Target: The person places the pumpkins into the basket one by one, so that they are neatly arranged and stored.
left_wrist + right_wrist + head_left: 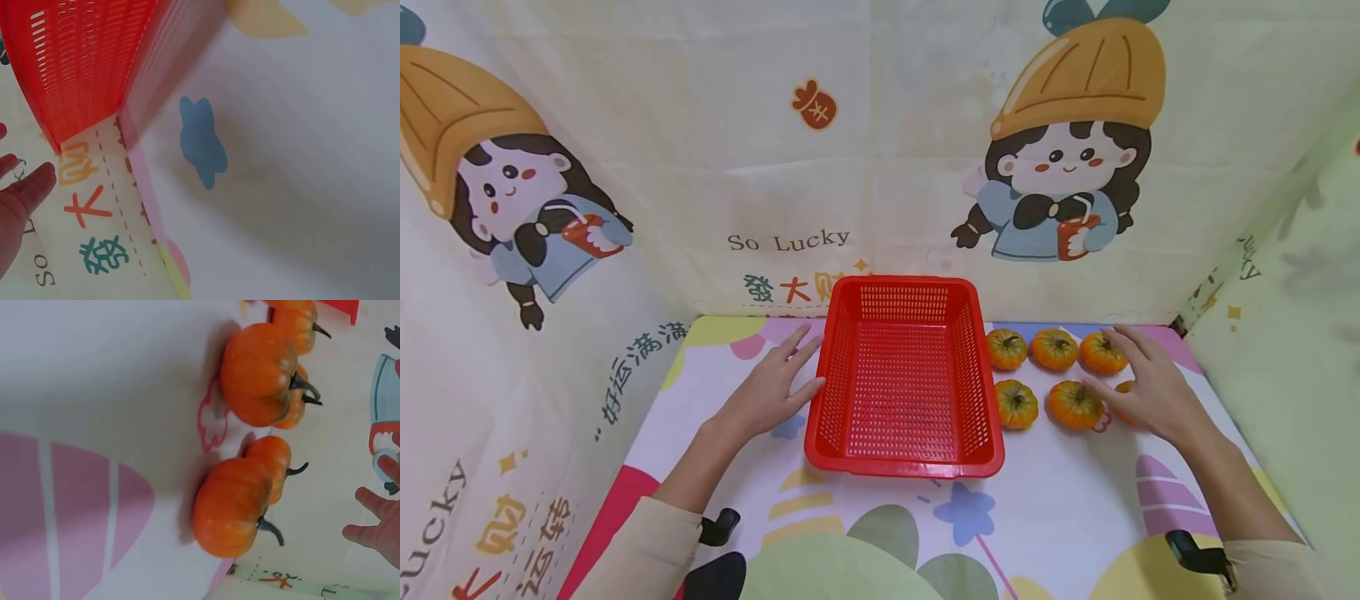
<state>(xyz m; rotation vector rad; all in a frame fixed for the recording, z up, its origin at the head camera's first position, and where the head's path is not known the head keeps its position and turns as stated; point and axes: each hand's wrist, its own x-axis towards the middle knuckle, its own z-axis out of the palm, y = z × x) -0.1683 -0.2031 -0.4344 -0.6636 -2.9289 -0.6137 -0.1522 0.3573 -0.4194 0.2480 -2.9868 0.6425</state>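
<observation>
A red plastic basket [904,467] with perforated walls stands at the middle of the table, with nothing inside it. My left hand [775,383] is at its left side, fingers spread; whether the fingertips touch the wall I cannot tell. On the right, several small orange pumpkins with dark stems sit in two rows, among them a front-row pumpkin [1075,406] and a back-row pumpkin [1054,349]. Above the rightmost ones hovers my right hand [1150,387], fingers apart and holding nothing. It partly hides the front right pumpkin [232,507], which shows fully in the right wrist view.
A table [1037,500] covered with a colourful printed cloth bears everything. Printed fabric walls [910,167] enclose it at the back and both sides. The basket's back end stands close to the rear wall, and the nearest pumpkins lie right beside its right side.
</observation>
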